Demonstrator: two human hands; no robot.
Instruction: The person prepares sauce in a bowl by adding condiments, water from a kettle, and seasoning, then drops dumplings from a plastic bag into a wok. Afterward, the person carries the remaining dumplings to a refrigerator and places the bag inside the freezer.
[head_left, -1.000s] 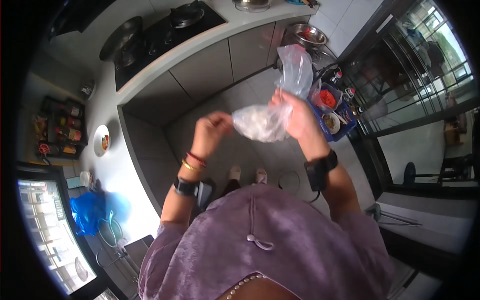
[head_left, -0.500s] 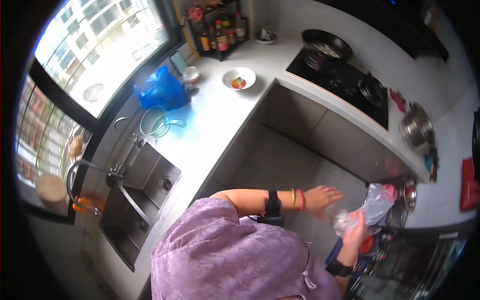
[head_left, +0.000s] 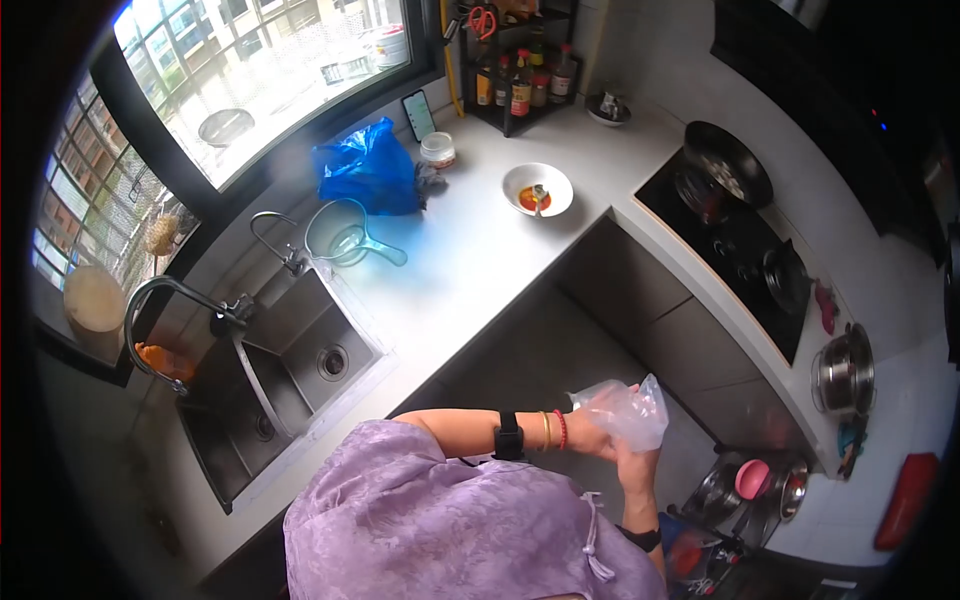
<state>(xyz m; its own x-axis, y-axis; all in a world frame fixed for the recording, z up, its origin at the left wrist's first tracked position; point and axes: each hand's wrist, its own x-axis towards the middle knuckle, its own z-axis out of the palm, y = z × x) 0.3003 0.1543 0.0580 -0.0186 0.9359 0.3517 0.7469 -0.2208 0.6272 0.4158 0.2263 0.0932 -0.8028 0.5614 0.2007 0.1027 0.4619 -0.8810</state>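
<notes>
A clear plastic bag point(head_left: 640, 415) is bunched between my two hands in front of my body, above the floor. My left hand point(head_left: 592, 434), with a gold and a red bracelet at the wrist, is closed on the bag's left side. From below, my right hand point(head_left: 637, 462) grips the same bag; some of its fingers are hidden by the plastic. The bag is see-through and crumpled, and I cannot make out anything inside it.
On the counter are a white bowl point(head_left: 518, 207) with red sauce and a spoon, a blue bag point(head_left: 368, 168) and a strainer-like blue dipper point(head_left: 340, 232). A double sink point(head_left: 300, 385) lies left. A wok point(head_left: 745, 180) sits on the stove; pots and a pink bowl point(head_left: 752, 480) stand low right.
My left hand, earlier spread open beside the bag, now closes on it. Both hands and the bag have come left, away from the pots, and the pink bowl is now uncovered. The view has shifted.
</notes>
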